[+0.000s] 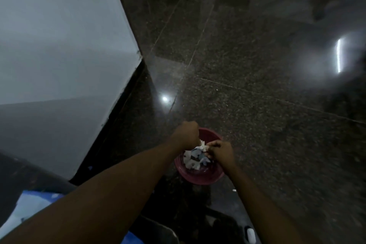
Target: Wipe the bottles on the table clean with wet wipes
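Both my hands hold a crumpled wet wipe over a maroon bin on the floor.

My left hand (187,134) is clenched into a fist round one end of the wet wipe (202,145), and my right hand (220,153) pinches the other end with curled fingers. The wipe is white, bunched and creased into a small wad, stretched short between the two hands just above the mouth of the bin (206,179). Inside the bin lie more crumpled scraps (191,161), white with greyish patches; the picture is too blurred to tell what each one is. The round bin stands on a dark speckled stone floor (257,115), near a white panel (59,45) to my left. A blue and white cloth (29,208) shows under my left forearm.
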`<move>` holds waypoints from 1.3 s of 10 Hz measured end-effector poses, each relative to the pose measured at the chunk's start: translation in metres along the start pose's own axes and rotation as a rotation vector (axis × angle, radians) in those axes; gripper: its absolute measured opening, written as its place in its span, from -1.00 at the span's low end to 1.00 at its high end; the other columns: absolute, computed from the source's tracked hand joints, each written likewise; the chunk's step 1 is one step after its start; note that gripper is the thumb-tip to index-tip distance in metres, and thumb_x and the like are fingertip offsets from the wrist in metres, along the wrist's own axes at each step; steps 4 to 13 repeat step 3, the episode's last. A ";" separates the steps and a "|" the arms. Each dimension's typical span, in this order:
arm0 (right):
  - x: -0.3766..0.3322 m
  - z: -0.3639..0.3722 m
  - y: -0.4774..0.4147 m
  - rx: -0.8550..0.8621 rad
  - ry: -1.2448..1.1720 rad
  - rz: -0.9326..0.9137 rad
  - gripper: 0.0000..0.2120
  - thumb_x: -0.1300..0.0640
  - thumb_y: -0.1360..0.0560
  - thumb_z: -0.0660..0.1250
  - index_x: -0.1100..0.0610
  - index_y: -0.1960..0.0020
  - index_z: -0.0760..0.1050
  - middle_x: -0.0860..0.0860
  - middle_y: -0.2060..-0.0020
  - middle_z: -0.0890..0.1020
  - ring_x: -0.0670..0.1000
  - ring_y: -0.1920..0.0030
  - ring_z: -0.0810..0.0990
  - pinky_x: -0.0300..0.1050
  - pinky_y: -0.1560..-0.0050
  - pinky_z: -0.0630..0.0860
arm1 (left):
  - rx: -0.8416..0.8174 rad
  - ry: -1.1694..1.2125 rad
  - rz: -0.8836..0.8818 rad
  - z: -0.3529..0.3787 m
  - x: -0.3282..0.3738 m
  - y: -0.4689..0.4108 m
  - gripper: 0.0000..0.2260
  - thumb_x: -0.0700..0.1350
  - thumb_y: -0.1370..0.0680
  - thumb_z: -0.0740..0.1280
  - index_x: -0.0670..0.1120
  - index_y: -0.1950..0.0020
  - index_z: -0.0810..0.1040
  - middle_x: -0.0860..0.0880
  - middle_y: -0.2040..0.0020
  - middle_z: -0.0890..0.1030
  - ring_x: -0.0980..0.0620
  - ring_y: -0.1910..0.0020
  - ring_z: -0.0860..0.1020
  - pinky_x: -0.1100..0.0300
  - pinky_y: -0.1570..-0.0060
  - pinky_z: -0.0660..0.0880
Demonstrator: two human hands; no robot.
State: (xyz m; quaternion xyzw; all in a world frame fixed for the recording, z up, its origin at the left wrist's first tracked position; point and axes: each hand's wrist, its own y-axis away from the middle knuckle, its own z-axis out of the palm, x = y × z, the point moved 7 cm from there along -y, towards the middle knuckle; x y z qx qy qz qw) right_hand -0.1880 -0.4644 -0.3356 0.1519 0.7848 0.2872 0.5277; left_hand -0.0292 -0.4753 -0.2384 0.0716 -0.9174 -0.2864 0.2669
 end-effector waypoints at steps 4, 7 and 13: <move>0.022 -0.009 0.025 0.102 0.101 0.046 -0.74 0.41 -0.46 0.31 0.33 -0.12 0.63 0.28 0.00 0.68 0.25 -0.06 0.64 0.09 -0.14 0.55 | 0.046 -0.121 0.028 -0.028 -0.014 0.042 -0.71 0.02 -0.53 0.48 -0.22 0.04 0.59 -0.19 0.04 0.65 -0.16 -0.03 0.65 0.00 0.00 0.60; 0.022 -0.009 0.025 0.102 0.101 0.046 -0.74 0.41 -0.46 0.31 0.33 -0.12 0.63 0.28 0.00 0.68 0.25 -0.06 0.64 0.09 -0.14 0.55 | 0.046 -0.121 0.028 -0.028 -0.014 0.042 -0.71 0.02 -0.53 0.48 -0.22 0.04 0.59 -0.19 0.04 0.65 -0.16 -0.03 0.65 0.00 0.00 0.60; 0.022 -0.009 0.025 0.102 0.101 0.046 -0.74 0.41 -0.46 0.31 0.33 -0.12 0.63 0.28 0.00 0.68 0.25 -0.06 0.64 0.09 -0.14 0.55 | 0.046 -0.121 0.028 -0.028 -0.014 0.042 -0.71 0.02 -0.53 0.48 -0.22 0.04 0.59 -0.19 0.04 0.65 -0.16 -0.03 0.65 0.00 0.00 0.60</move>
